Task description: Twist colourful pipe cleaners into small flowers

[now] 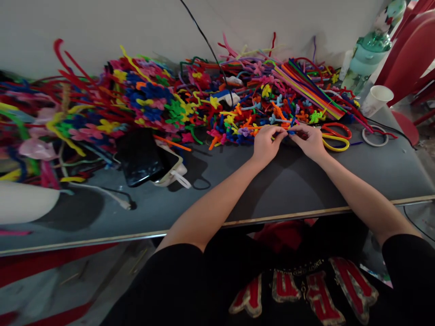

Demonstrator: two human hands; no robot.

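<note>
My left hand [267, 144] and my right hand [310, 141] meet fingertip to fingertip above the grey table, in front of a heap of colourful pipe cleaners [152, 97]. Between the pinched fingers is a small blue pipe-cleaner piece [291, 132]. Both hands touch it, though its shape is mostly hidden by the fingers. Scissors with red and yellow handles [336, 144] lie just right of my right hand. A bundle of straight pipe cleaners [311, 88] rests on the heap behind it.
On the grey table [272, 190] are a black phone [139, 156], a white cable [108, 195], a roll of tape [375, 136], a paper cup [376, 100] and a green bottle [363, 61]. A white rounded object [27, 201] is at far left. Red chairs [411, 50] stand right.
</note>
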